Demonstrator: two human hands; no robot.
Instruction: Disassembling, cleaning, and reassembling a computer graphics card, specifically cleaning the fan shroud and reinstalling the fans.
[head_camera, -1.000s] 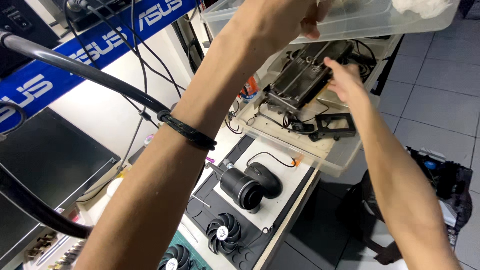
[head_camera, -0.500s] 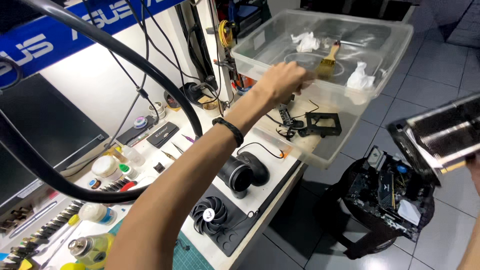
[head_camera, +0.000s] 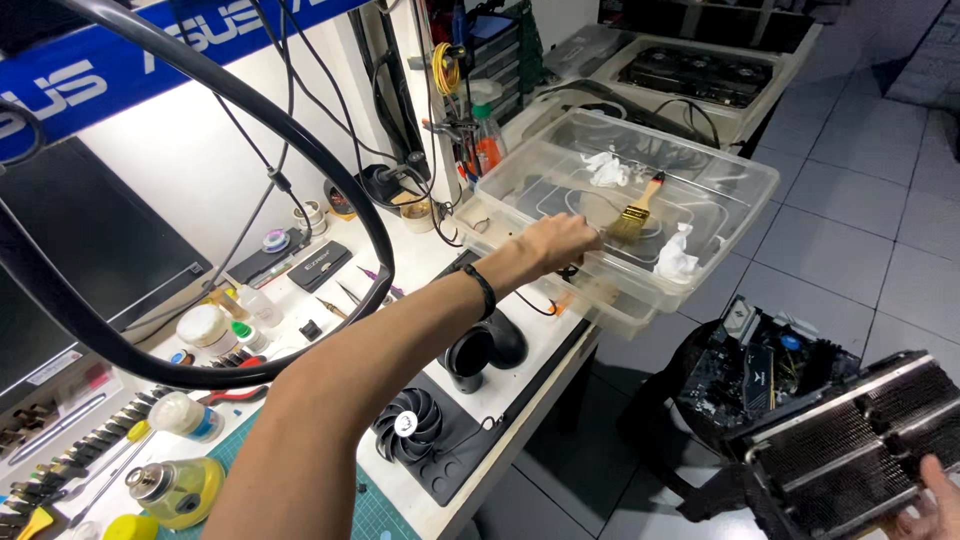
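1. Right hand (head_camera: 935, 505), nearest the camera at the lower right edge: only part of it shows. Its fingers are wrapped under the near corner of a finned metal heatsink (head_camera: 850, 440), black-framed with pipes running along its length. The grasp is at one end only, so the far end hangs unsupported.

2. Handling judgement, heatsink: rigid and probably heavy for its size. The thin fins look easily bent and sharp at the edges. The frame rails or end plates are the safer purchase, not the fin faces.

3. Beyond the heatsink, a black computer case with a circuit board (head_camera: 745, 375) stands on the tiled floor.

4. Left hand (head_camera: 560, 242), arm stretched out over the table (head_camera: 515, 385): the fingers are clenched on the rim of a clear plastic bin (head_camera: 745, 190), at its near-left corner, the bin resting on a second one below.

5. Handling judgement, bin: light, somewhat flexible, smooth; gripped at one corner it may twist or tip.

6. Just past the fingers, inside the bin, lie a wooden-handled brush (head_camera: 635, 212) and crumpled white tissues (head_camera: 678, 255).

7. Under the forearm, on the table: a black fan shroud (head_camera: 430, 440) and a black ducted part (head_camera: 485, 350).
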